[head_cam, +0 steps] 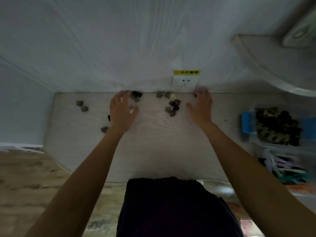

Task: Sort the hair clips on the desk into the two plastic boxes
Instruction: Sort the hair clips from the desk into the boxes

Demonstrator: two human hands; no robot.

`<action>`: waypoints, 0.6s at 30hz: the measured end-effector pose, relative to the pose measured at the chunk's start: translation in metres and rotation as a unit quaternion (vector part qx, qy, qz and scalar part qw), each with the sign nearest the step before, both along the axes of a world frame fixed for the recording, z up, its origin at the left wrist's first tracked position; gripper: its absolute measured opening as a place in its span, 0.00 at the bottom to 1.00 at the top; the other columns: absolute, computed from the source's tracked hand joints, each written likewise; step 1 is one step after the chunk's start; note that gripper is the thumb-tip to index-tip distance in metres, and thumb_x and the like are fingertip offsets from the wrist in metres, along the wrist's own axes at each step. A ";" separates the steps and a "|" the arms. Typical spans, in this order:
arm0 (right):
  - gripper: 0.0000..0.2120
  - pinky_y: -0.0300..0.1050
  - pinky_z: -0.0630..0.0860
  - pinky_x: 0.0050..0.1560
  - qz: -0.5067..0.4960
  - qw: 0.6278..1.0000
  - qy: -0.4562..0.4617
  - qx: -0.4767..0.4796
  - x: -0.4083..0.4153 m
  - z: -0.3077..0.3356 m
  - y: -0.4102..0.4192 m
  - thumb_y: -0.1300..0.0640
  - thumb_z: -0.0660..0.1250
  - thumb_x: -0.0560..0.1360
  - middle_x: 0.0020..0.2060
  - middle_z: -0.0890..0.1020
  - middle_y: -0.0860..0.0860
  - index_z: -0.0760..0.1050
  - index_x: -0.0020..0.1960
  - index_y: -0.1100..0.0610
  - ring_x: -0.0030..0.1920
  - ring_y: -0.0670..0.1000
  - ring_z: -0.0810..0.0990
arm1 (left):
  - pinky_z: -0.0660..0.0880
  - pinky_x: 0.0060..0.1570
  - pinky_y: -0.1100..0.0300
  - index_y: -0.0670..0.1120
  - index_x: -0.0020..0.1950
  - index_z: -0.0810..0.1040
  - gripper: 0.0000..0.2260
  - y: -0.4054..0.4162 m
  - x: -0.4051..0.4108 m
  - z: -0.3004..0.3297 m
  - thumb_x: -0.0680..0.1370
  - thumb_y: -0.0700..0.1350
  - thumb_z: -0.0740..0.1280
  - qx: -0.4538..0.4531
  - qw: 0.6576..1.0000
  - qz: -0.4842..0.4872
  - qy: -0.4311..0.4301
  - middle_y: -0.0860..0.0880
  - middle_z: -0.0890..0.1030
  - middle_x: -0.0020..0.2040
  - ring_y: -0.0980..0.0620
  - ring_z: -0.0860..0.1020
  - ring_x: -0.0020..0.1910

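Both hands reach to the far edge of the tabletop (150, 142); the left hand (122, 112) is spread, fingers loosely bent over a small cluster of hair clips (136, 96), gripping nothing that shows; the right hand (201, 106) lies flat and open below the wall socket (185, 82), fingertips near the wall; more clips (172, 106) lie scattered between the hands and to the left (82, 106); at the right edge stand a blue-handled plastic box (248, 122) heaped with dark clips and, nearer, a second box (287, 166) of long pastel clips, both blurred.
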State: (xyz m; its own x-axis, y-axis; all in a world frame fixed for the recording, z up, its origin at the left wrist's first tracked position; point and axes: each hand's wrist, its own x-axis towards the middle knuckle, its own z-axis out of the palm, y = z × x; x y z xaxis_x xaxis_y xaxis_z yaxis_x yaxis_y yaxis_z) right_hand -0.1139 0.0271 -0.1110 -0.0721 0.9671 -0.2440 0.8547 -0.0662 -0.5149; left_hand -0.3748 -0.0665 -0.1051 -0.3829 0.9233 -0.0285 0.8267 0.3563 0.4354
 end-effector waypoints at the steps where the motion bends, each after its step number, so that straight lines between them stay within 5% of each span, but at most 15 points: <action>1: 0.28 0.54 0.52 0.73 -0.008 1.000 -0.005 0.002 -0.005 -0.002 0.002 0.51 0.64 0.74 0.73 0.57 0.60 0.60 0.71 0.55 0.73 0.60 0.53 | 0.62 0.68 0.47 0.44 0.69 0.66 0.28 0.008 -0.008 0.001 0.71 0.52 0.64 -0.020 1.000 0.007 -0.011 0.39 0.68 0.69 0.38 0.66 0.67; 6: 0.28 0.57 0.59 0.71 0.054 0.998 -0.021 0.010 -0.051 -0.007 -0.010 0.44 0.58 0.71 0.69 0.65 0.60 0.65 0.69 0.53 0.69 0.62 0.63 | 0.69 0.60 0.48 0.46 0.69 0.66 0.32 0.037 -0.014 0.006 0.68 0.57 0.65 -0.114 0.993 -0.024 -0.036 0.40 0.69 0.66 0.38 0.71 0.61; 10: 0.38 0.59 0.59 0.71 0.139 0.990 -0.007 -0.006 -0.080 -0.009 -0.023 0.38 0.50 0.66 0.70 0.66 0.61 0.63 0.71 0.54 0.71 0.62 0.63 | 0.64 0.65 0.50 0.46 0.74 0.57 0.38 0.042 0.013 -0.001 0.70 0.53 0.71 -0.140 0.977 -0.151 -0.052 0.43 0.63 0.72 0.40 0.64 0.68; 16: 0.24 0.63 0.69 0.64 0.188 0.979 0.071 -0.045 -0.056 -0.015 -0.039 0.54 0.66 0.69 0.64 0.70 0.66 0.72 0.62 0.64 0.63 0.66 0.70 | 0.54 0.70 0.53 0.40 0.74 0.56 0.38 0.033 0.056 -0.002 0.71 0.49 0.71 -0.116 0.961 -0.226 -0.109 0.40 0.60 0.73 0.40 0.58 0.72; 18: 0.25 0.58 0.63 0.70 0.212 0.973 0.066 -0.061 -0.041 -0.006 -0.054 0.56 0.67 0.68 0.67 0.65 0.65 0.70 0.63 0.64 0.67 0.65 0.65 | 0.55 0.71 0.52 0.39 0.74 0.57 0.38 0.015 0.062 -0.005 0.70 0.47 0.72 -0.109 0.955 -0.253 -0.113 0.40 0.61 0.73 0.40 0.59 0.72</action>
